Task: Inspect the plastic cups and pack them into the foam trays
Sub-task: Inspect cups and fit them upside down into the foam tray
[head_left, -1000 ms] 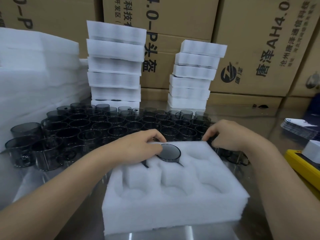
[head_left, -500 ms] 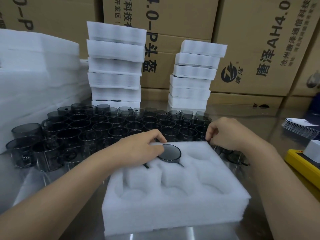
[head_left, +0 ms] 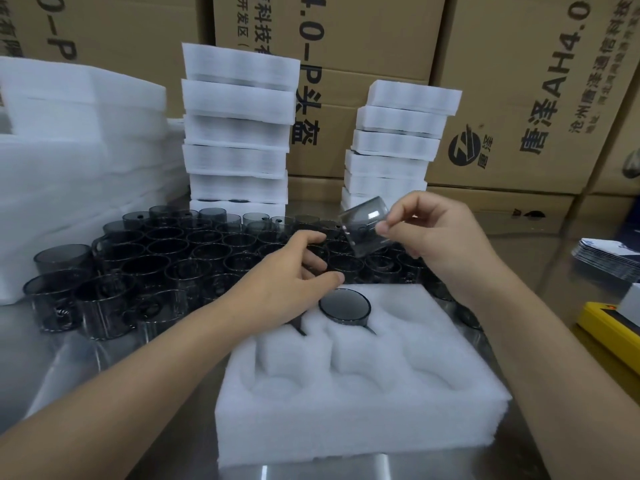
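Right hand [head_left: 440, 237] pinched a smoky plastic cup [head_left: 367, 225], tilted, above the loose cups [head_left: 173, 265] on the bench [head_left: 86, 362]. Left hand [head_left: 287, 271] was loosely curled, empty, by the foam tray [head_left: 363, 410]; one seated cup [head_left: 344, 308] in it. Risk: fingertip pinch slips, cup drops, scuffs others.

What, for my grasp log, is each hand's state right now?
Left hand: open, fingers loosely curled over the loose cups, holding nothing.
Right hand: closed, pinching a tilted grey cup above the others.
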Demonstrator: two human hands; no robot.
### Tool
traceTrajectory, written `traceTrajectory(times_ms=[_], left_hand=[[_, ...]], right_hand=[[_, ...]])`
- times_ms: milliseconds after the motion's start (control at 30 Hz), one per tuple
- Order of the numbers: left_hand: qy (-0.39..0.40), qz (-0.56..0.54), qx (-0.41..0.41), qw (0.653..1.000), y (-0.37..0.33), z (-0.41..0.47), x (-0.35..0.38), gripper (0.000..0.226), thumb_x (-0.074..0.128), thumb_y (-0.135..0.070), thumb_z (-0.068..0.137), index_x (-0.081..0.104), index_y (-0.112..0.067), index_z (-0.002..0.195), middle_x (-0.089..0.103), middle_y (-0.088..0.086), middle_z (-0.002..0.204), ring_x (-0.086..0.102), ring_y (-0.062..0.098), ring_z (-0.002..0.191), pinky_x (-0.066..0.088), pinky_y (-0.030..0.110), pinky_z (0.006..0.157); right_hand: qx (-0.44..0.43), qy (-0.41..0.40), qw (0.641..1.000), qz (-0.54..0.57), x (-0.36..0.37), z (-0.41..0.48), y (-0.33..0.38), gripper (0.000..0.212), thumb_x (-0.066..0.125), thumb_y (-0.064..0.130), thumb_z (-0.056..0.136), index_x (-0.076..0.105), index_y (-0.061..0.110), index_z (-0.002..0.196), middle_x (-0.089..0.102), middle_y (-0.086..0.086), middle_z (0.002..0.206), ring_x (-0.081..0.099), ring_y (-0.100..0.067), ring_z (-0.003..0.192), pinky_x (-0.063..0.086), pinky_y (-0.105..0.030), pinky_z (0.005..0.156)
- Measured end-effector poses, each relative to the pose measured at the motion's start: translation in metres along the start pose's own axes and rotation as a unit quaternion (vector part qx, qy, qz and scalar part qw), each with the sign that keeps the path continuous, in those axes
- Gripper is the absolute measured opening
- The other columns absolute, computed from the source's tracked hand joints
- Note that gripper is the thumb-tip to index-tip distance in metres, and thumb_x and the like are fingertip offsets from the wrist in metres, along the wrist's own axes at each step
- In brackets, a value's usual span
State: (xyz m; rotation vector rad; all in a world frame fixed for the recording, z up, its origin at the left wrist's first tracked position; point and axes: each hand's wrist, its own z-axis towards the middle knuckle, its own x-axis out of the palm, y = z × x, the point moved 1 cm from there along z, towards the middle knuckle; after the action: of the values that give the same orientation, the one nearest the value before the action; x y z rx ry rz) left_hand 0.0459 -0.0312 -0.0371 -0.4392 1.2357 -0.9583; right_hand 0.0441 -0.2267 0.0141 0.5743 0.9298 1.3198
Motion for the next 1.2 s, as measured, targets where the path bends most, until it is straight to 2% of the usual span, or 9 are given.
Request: traceTrajectory(times_ms=[67, 200, 333, 467, 567, 700, 800, 933, 1200], left_hand=[[0.004, -0.029, 0.004, 1.0, -0.002, 0.0, 0.0, 0.058, 0.069, -0.051, 0.075, 0.042, -0.039, 0.124, 0.065, -0.018, 0.097, 0.061, -0.006, 0.079, 0.046, 0.02, 0.071], [-0.013, -0.073, 0.011, 0.997, -0.003, 0.002, -0.004, 0.047, 0.075, -0.041, 0.076, 0.053, -0.031, 0.116, 0.071, -0.012, 0.093, 0.066, 0.0, 0.086, 0.051, 0.026, 0.082], [-0.049, -0.135, 0.022, 0.989, -0.006, 0.003, -0.006, 0.038, 0.076, -0.035, 0.075, 0.055, -0.034, 0.106, 0.072, -0.009, 0.092, 0.067, 0.002, 0.087, 0.049, 0.017, 0.08], [-0.071, -0.221, 0.009, 0.973, -0.013, 0.004, -0.003, 0.048, 0.064, -0.058, 0.066, 0.06, -0.033, 0.107, 0.073, -0.011, 0.091, 0.068, 0.002, 0.085, 0.051, 0.016, 0.075], [-0.04, -0.352, -0.063, 0.933, -0.016, 0.006, 0.0, 0.035, 0.052, -0.049, 0.09, 0.066, -0.02, 0.105, 0.074, 0.001, 0.092, 0.07, 0.009, 0.077, 0.053, 0.02, 0.066], [0.046, -0.451, -0.119, 0.883, -0.015, 0.004, -0.007, 0.048, 0.036, -0.049, 0.096, 0.065, -0.012, 0.1, 0.071, 0.004, 0.072, 0.067, 0.011, 0.064, 0.056, 0.021, 0.062], [0.08, -0.486, -0.137, 0.86, -0.013, 0.004, -0.012, 0.053, 0.034, -0.049, 0.097, 0.066, -0.006, 0.1, 0.069, 0.009, 0.073, 0.065, 0.014, 0.062, 0.056, 0.023, 0.059], [0.08, -0.495, -0.138, 0.854, -0.012, 0.004, -0.012, 0.052, 0.04, -0.049, 0.095, 0.063, -0.005, 0.108, 0.067, 0.012, 0.071, 0.062, 0.016, 0.058, 0.054, 0.024, 0.054], [0.076, -0.478, -0.116, 0.867, -0.011, 0.004, -0.009, 0.053, 0.043, -0.051, 0.091, 0.062, -0.008, 0.115, 0.066, 0.012, 0.076, 0.061, 0.016, 0.063, 0.053, 0.024, 0.055]], right_hand=[[0.0, 0.037, 0.998, 0.047, 0.009, -0.001, -0.002, 0.036, 0.071, -0.002, 0.079, 0.064, 0.026, 0.057, 0.06, 0.005, 0.06, 0.04, -0.008, 0.048, 0.035, -0.016, 0.047], [0.026, 0.062, 0.992, 0.11, 0.022, -0.003, -0.01, 0.04, 0.066, -0.005, 0.082, 0.065, 0.027, 0.058, 0.058, 0.01, 0.056, 0.04, -0.007, 0.044, 0.037, -0.016, 0.045], [0.071, 0.044, 0.978, 0.193, 0.023, -0.003, -0.016, 0.025, 0.066, -0.003, 0.079, 0.061, 0.021, 0.08, 0.056, 0.007, 0.061, 0.042, -0.008, 0.043, 0.037, -0.019, 0.044], [0.1, 0.053, 0.961, 0.252, 0.022, -0.002, -0.018, 0.034, 0.069, 0.007, 0.069, 0.054, 0.019, 0.097, 0.058, 0.002, 0.065, 0.049, -0.01, 0.046, 0.039, -0.02, 0.044], [0.09, 0.049, 0.955, 0.277, 0.022, -0.001, -0.016, 0.023, 0.062, 0.018, 0.073, 0.055, 0.018, 0.095, 0.061, 0.002, 0.064, 0.051, -0.01, 0.046, 0.04, -0.021, 0.043], [0.073, 0.0, 0.972, 0.222, 0.02, 0.0, -0.019, 0.021, 0.063, 0.02, 0.07, 0.06, 0.019, 0.091, 0.054, 0.004, 0.066, 0.043, -0.009, 0.046, 0.037, -0.021, 0.043], [0.066, 0.013, 0.98, 0.189, 0.021, -0.001, -0.021, 0.029, 0.065, 0.018, 0.069, 0.064, 0.022, 0.097, 0.058, 0.005, 0.08, 0.047, -0.01, 0.054, 0.039, -0.022, 0.046], [0.031, 0.056, 0.994, 0.09, 0.025, -0.005, -0.016, 0.041, 0.064, 0.016, 0.067, 0.064, 0.031, 0.105, 0.06, 0.006, 0.11, 0.054, -0.014, 0.064, 0.043, -0.025, 0.054], [-0.071, 0.11, 0.991, -0.015, 0.033, -0.013, -0.005, 0.065, 0.075, 0.0, 0.076, 0.051, 0.046, 0.116, 0.05, 0.005, 0.127, 0.059, -0.007, 0.071, 0.047, -0.019, 0.059]])
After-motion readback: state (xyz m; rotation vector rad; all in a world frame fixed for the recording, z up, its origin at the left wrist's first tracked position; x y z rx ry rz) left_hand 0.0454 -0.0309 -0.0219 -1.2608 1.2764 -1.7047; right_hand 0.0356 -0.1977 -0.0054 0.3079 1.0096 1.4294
